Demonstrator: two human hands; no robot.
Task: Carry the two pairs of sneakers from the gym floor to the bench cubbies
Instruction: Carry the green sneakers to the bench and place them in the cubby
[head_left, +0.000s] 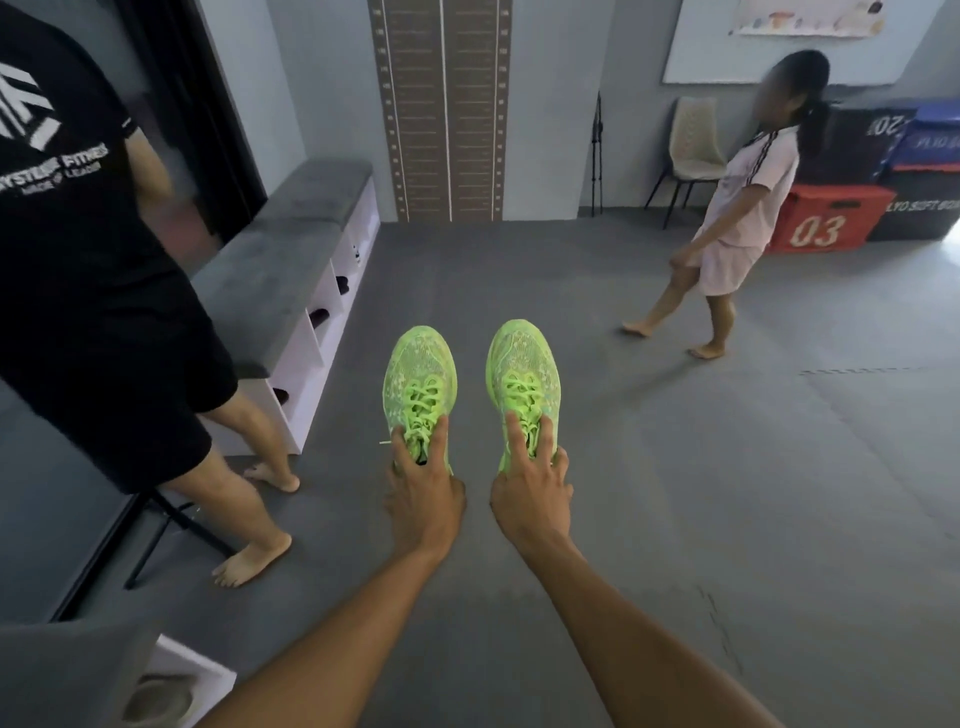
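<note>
right now you're holding a pair of neon-green mesh sneakers out in front, toes pointing away, same-colour laces. left hand (423, 496) grips the left sneaker (420, 387) at the heel end, fingers curled over the collar onto the laces; right hand (531, 493) grips the right sneaker (523, 376) the same way. both are held above the grey foam-mat floor (675, 493). grey-cushioned white cubby bench (291, 280) stands left along the wall, dark items in its cubbies. red plyo box (826, 221) marked 03 far right.
</note>
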